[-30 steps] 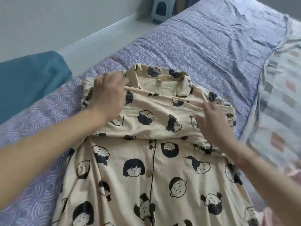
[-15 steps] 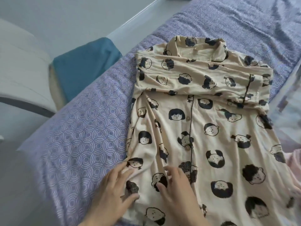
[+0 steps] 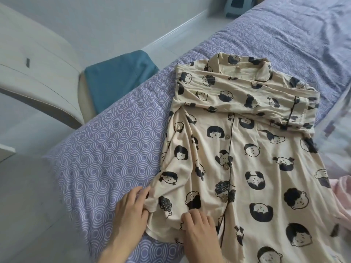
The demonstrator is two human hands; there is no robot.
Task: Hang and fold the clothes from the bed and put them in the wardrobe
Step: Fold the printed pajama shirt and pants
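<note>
While the cream button-front pyjama shirt with black cartoon faces (image 3: 247, 149) was laid flat on the purple circle-patterned bed sheet (image 3: 114, 149), sleeves folded across the chest, its lower-left hem was pinched by the left hand (image 3: 131, 211); the right hand (image 3: 199, 230) was set just beside, fingers curled on the fabric, grip not determinable.

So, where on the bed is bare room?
Bare purple patterned bedsheet lies between the cream pyjama shirt with faces and the bed's left edge, and beyond its collar. Crowded: the shirt's near corner, with the left hand and right hand, and the right side, with pink cloth.
</note>
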